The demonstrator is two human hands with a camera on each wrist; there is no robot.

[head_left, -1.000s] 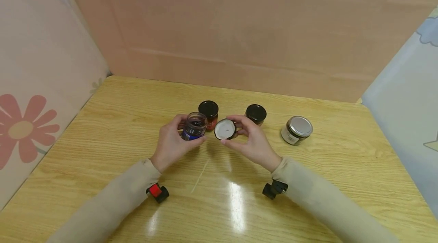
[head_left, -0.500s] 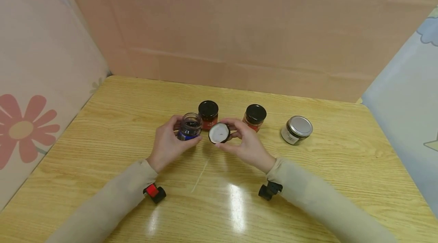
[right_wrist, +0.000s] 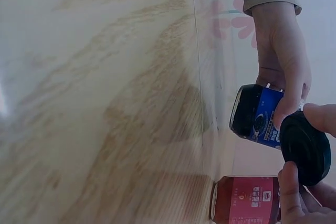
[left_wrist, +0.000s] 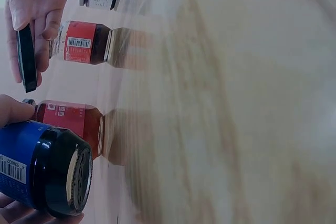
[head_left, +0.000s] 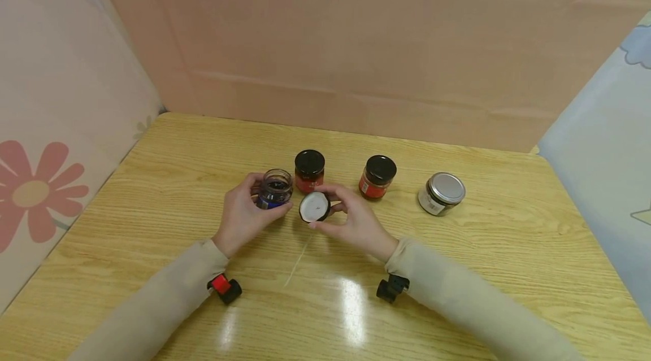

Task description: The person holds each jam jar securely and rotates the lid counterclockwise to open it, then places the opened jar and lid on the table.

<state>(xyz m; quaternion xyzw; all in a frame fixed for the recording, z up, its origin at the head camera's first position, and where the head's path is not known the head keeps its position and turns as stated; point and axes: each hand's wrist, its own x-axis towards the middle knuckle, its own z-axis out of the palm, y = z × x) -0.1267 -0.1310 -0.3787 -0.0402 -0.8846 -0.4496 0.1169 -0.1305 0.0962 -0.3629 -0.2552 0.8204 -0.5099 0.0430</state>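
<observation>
In my left hand (head_left: 245,215) I grip a blue-labelled glass jar (left_wrist: 21,156) with dark contents, its mouth uncovered. The wrist views show its base lifted off the table. My right hand (head_left: 356,221) pinches a black lid (head_left: 314,207) by its edge, tilted so the white inside faces up and toward the head camera. The lid is just right of the jar, apart from it. Behind them stands a red-labelled jar (head_left: 309,172) with a black lid, its lower right partly hidden by the lid and my fingers.
Farther right stand another red-labelled jar (head_left: 377,177) with a black lid and a jar with a silver lid (head_left: 441,194) and white label. All rest on a wooden table (head_left: 458,270). A tan backdrop (head_left: 356,56) rises behind it, with patterned panels at both sides.
Both hands have shifted left, carrying the jar and the lid. The lid has also come a little nearer to me, uncovering the red-labelled jar on the right. The standing jars have not moved.
</observation>
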